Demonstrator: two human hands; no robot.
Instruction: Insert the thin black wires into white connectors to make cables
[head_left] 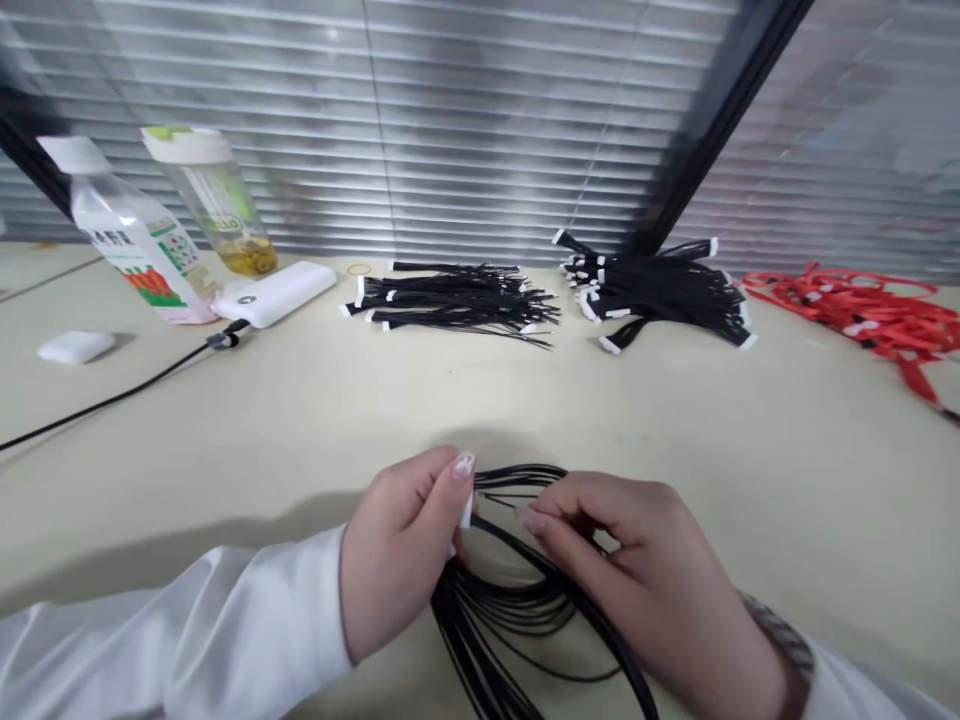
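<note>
Near the front of the table, a bundle of thin black cables (517, 600) hangs in loops between my hands. My left hand (409, 545) is closed on a white connector (466, 512) at the cables' end, its thumb on top. To the right, my right hand (637, 560) pinches a thin black wire (504, 497) between thumb and forefinger. A thicker black cable passes from the connector under my right hand. The fingertips below the bundle are mostly hidden.
Black wires with white connectors (457, 298) lie at the back, beside a black cable pile (660, 290) and red cables (870, 315). At left are a labelled bottle (142, 240), a drink bottle (221, 205), a white power bank (277, 295) with a cord and a white case (76, 346).
</note>
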